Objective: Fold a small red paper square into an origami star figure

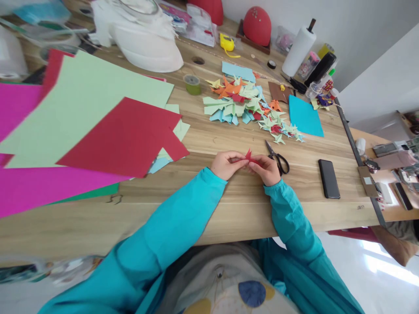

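Between my two hands, above the wooden table (238,209), is a small red folded paper piece (248,155) with a pointed tip sticking up. My left hand (229,164) pinches its left side. From the other side, my right hand (266,169) grips the paper between thumb and fingers. Black-handled scissors (282,163) lie just beyond my right hand, partly covered by it. Past my hands is a pile of folded paper figures (234,102) in green, red, orange, blue and yellow.
Large sheets of red paper (124,139), pale green paper (98,83) and magenta paper (49,187) overlap at left. A phone (329,179) lies at right, and a blue paper square (306,116) behind it. A paper roll (298,51), yellow tape measure (227,42) and white cap (147,48) stand at the back.
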Tool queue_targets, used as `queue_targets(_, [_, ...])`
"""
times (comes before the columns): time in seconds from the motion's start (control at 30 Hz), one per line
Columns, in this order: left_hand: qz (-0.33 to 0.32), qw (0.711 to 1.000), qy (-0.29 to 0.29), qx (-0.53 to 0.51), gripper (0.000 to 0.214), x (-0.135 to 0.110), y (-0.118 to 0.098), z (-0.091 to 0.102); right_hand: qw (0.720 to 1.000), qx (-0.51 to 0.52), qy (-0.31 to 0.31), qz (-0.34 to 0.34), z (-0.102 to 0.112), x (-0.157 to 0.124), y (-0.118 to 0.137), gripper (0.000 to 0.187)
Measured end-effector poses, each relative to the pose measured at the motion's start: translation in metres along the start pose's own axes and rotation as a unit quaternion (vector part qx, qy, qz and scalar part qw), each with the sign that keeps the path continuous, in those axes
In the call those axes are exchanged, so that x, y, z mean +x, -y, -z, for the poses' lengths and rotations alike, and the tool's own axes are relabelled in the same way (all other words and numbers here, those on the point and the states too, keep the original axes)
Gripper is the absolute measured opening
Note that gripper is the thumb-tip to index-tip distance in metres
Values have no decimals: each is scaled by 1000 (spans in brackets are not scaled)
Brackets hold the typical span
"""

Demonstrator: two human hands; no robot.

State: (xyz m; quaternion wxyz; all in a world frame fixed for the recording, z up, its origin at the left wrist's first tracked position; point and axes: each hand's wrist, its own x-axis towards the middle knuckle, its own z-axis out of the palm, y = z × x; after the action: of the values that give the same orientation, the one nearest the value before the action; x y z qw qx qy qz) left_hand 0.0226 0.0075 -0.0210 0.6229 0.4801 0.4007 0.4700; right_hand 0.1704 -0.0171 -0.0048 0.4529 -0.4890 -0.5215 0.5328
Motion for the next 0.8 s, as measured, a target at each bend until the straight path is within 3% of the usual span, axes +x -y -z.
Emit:
queue_targets(0.13, [34,999,23,-29,32,0,1,-1,1000,21,-10,-17,1,2,-1,35])
queue_targets(0.43, [27,999,15,-11,33,-2,-3,-2,997,68,33,-27,-3,1,-4,35])
queue_targets(0.8, [42,997,47,-50,27,-3,-3,-2,996,76,25,-33,-2,1,-2,38])
